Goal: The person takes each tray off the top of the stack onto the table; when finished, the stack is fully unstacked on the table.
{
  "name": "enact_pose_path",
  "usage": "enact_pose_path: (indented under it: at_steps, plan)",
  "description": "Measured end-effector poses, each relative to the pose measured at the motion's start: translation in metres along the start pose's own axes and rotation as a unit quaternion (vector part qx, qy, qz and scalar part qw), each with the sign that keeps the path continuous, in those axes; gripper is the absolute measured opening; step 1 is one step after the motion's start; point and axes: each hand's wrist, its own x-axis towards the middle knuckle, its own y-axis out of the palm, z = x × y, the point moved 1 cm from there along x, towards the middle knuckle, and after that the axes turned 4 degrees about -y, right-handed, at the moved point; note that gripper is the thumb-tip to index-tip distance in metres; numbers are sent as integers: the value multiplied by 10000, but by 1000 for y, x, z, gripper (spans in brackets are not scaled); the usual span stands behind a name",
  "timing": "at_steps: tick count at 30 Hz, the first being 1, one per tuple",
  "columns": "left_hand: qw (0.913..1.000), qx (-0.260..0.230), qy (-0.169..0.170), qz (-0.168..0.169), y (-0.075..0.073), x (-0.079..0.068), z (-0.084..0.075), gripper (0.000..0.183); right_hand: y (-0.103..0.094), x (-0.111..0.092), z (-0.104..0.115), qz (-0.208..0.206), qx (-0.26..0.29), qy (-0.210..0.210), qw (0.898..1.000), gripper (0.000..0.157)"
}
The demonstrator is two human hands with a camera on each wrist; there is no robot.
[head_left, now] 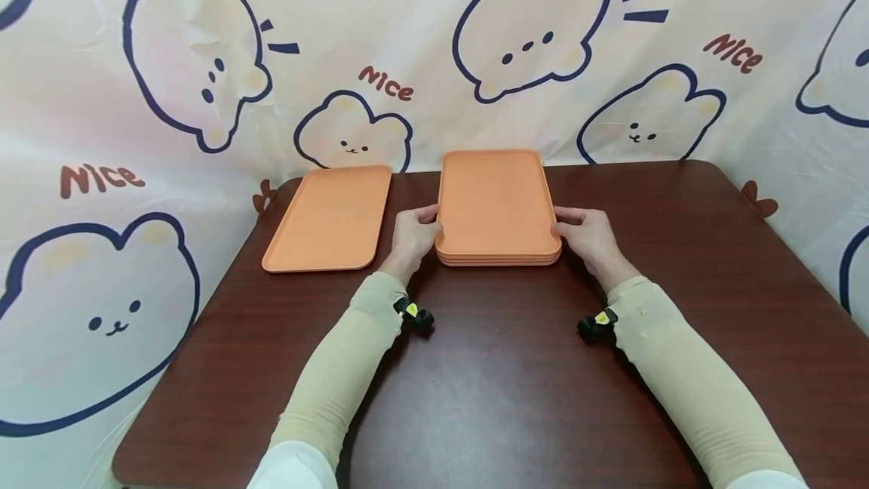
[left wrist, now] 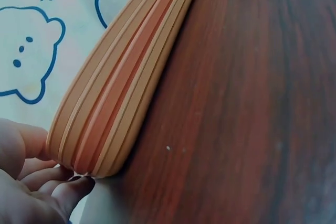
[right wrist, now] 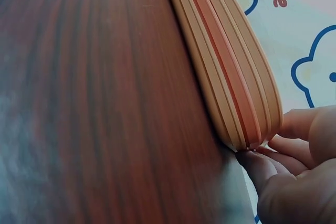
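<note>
Head view: pale cloth backdrop [head_left: 434,36] behind and along both sides, printed with bear faces [head_left: 117,315] and "Nice" lettering [head_left: 385,84]. Dark wood-grain table [head_left: 489,398], a sheen toward its near middle.

Orange tray stack [head_left: 497,206] near the table's far edge, roughly centred; cannot tell whether its base bears on the wood. Single tray [head_left: 330,219] lies flat to its left, apart.

Left hand [head_left: 413,238] and right hand [head_left: 592,240] grip opposite sides of the stack, thumbs and fingers curled at its edges.

Risks, my judgement: uneven lifting could tilt the stack and slide upper layers off; fingers missing the lowest layer could leave it behind; a push forward could overrun the far edge; leftward drift could knock the single tray.

Smaller: a redder layer [left wrist: 123,90] mid-stack; black wrist cameras [head_left: 416,315].
</note>
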Motion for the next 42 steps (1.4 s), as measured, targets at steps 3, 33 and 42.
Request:
enact_pose_path:
  at_steps: [3, 33, 42]
  plan:
    - [9999, -81, -14, 63, 0, 0, 3, 48, -1, 1, -1, -2, 100, 109, 9999, 55]
    - [9990, 389, 130, 194, -54, 7, 12, 56, 45, 6, 8, 389, 503, -116, 9979, 53]
    - [9944, 999, 321, 138, -78, 3, 13, 60, 73, 5, 16, 462, 415, -258, 9977, 51]
